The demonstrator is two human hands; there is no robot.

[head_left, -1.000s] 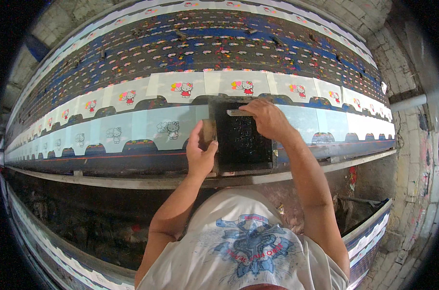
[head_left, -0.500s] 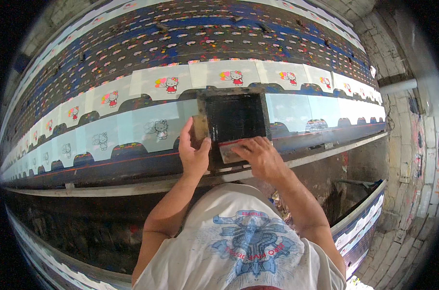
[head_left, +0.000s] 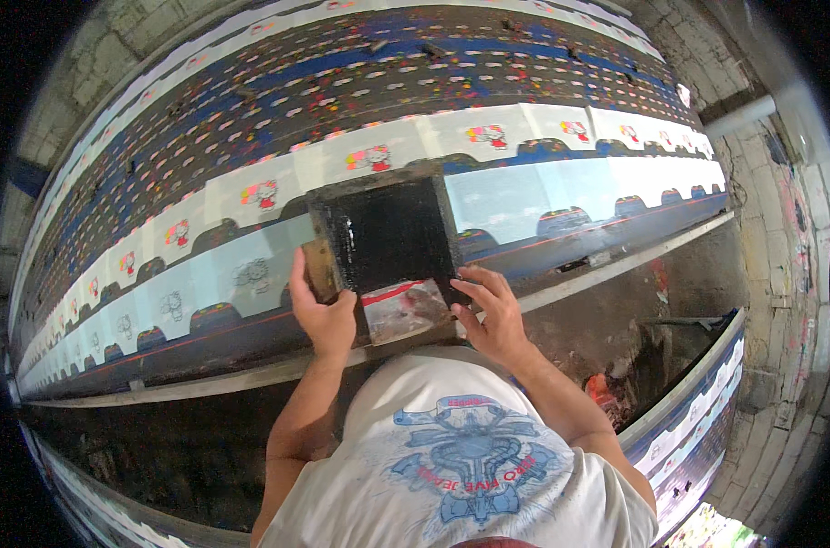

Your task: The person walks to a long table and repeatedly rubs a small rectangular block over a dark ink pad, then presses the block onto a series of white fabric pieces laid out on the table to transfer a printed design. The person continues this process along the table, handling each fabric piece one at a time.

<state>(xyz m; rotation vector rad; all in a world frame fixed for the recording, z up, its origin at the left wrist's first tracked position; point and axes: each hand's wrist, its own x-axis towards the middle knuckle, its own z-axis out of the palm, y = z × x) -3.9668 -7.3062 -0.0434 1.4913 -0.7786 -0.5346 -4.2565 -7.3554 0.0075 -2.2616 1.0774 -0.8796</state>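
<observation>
A screen-printing frame with wet black ink across its mesh lies over the row of pale fabric pieces in front of me. My left hand is wrapped round the yellowish wooden block on its left side, thumb on the near side. My right hand pinches the frame's near right edge, thumb and forefinger bent. Between my hands a squeegee, a flat greyish blade with a red strip, rests unheld on the screen's near end. Left of the frame, a pale piece carries a black-line cartoon cat.
Behind runs another row of white pieces with coloured cat-and-balloon prints. Farther back stretches a dark, paint-speckled printing table. A metal rail follows the table's near edge. A block wall stands right; another printing table sits lower right.
My right hand has let go of the squeegee and moved to the frame's right edge. The squeegee now lies flat. My view has turned a little, shifting the frame leftward in the picture.
</observation>
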